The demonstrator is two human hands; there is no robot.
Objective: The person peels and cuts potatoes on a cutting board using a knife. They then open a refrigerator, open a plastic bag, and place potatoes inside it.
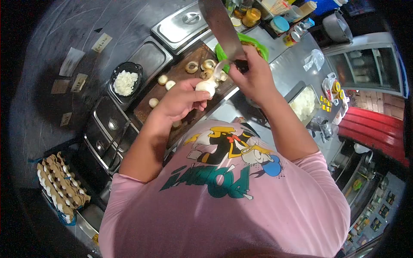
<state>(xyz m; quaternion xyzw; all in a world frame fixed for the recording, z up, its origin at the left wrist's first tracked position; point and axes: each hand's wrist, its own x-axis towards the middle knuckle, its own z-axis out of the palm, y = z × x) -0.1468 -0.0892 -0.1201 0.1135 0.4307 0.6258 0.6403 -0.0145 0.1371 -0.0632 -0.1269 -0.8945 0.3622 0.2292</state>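
My left hand is closed around a pale onion, held above the wooden cutting board. In my right hand is a wide-bladed knife, its blade pointing up and away from me. A loose strip of onion peel curls between the onion and my right thumb. Several onion skins lie on the board beyond my hands. Peeled onions rest on its left side, another onion nearer me. My left forearm hides part of the board.
A black bowl of chopped white pieces stands left of the board. Steel lidded pans line the counter. To the right are a green bag and a tray of chopped white food. Egg trays sit at lower left.
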